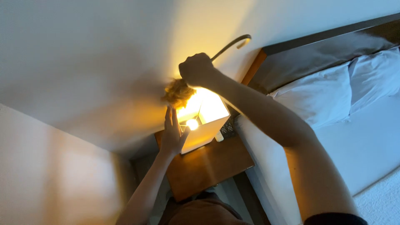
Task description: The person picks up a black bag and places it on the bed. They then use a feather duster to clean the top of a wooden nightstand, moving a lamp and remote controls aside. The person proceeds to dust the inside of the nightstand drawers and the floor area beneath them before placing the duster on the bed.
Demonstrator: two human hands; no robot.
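A lit lamp with a square white shade stands on a wooden bedside table. My left hand lies flat against the shade's left side, fingers stretched upward. My right hand is clenched round the thin curved handle of a feather duster. Its fluffy brown head rests at the shade's top left edge. The handle's hooked end sticks out past my fist toward the wall.
A bed with white pillows and a dark headboard fills the right side. A dark remote control lies on the table behind the lamp. A pale wall runs along the left and top.
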